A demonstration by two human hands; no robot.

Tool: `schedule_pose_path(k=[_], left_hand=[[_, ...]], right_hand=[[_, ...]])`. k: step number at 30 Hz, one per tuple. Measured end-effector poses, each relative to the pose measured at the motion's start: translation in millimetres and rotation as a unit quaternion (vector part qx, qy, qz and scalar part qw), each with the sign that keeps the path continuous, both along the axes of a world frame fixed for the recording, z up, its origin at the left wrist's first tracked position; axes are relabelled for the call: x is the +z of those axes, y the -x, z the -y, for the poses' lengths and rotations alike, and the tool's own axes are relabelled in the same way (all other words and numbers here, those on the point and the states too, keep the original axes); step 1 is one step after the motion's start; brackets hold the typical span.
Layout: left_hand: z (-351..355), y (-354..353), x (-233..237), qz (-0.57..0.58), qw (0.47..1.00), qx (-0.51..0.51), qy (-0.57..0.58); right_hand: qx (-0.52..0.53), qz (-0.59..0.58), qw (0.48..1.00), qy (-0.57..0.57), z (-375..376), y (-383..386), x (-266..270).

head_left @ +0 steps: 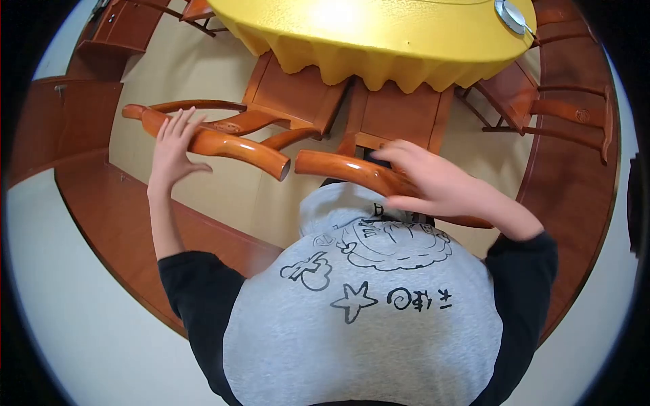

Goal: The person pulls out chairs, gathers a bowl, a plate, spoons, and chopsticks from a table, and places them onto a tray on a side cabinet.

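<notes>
Two reddish-brown wooden chairs stand side by side with their seats partly under the yellow tablecloth. At the top rail of the left chair (238, 148) is my left hand (177, 145), its fingers spread over the rail and the thumb apart. My right hand (423, 177) is over the top rail of the right chair (345, 167), thumb apart from the fingers; it is slightly blurred and hides part of that rail. Whether either palm touches the wood cannot be made out. A narrow gap separates the two rail ends.
A round table with a yellow cloth (379, 40) is ahead, with a plate (511, 15) at its right edge. Another chair (562, 111) stands at the right. Wooden cabinets (74, 122) line the left side, above tan flooring (237, 189).
</notes>
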State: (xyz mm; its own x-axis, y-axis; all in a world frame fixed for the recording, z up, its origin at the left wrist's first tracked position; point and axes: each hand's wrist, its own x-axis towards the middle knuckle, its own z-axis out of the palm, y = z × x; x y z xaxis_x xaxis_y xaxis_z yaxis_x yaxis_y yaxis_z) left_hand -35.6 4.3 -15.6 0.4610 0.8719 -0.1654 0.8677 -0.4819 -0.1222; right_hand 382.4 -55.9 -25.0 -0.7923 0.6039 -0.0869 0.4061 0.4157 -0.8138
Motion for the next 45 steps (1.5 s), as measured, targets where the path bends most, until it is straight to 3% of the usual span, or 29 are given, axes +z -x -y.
schedule_pose_path(k=[3,6,8,11,24,32,36,45], left_hand=[[-14,29,-21,0.028,0.999,0.02,-0.034],[-24,35,-27,0.054,0.997,-0.01,-0.059],[-24,32,-27,0.085,0.994,-0.022,-0.07],[-24,33,-30,0.072,0.995,-0.028,-0.066],[-27,18,-32,0.074,0.994,-0.044,-0.061],[-6,19,-27,0.023,0.998,-0.005,-0.056],[-9,16,-24,0.05,0.995,-0.022,-0.088],[-14,5,-29,0.08,0.989,-0.055,-0.11]], right_hand=[[-0.001,-0.067,0.992,-0.11,-13,88,-18],[-0.024,-0.013,0.977,-0.21,-11,157,-26],[-0.047,0.124,0.956,-0.262,-9,174,-31],[-0.086,0.146,0.952,-0.256,-12,177,-53],[-0.057,0.17,0.952,-0.25,-20,163,-53],[-0.032,0.096,0.965,-0.243,-18,162,-60],[-0.074,0.06,0.963,-0.25,-22,159,-62],[-0.077,0.132,0.963,-0.221,-21,151,-56]])
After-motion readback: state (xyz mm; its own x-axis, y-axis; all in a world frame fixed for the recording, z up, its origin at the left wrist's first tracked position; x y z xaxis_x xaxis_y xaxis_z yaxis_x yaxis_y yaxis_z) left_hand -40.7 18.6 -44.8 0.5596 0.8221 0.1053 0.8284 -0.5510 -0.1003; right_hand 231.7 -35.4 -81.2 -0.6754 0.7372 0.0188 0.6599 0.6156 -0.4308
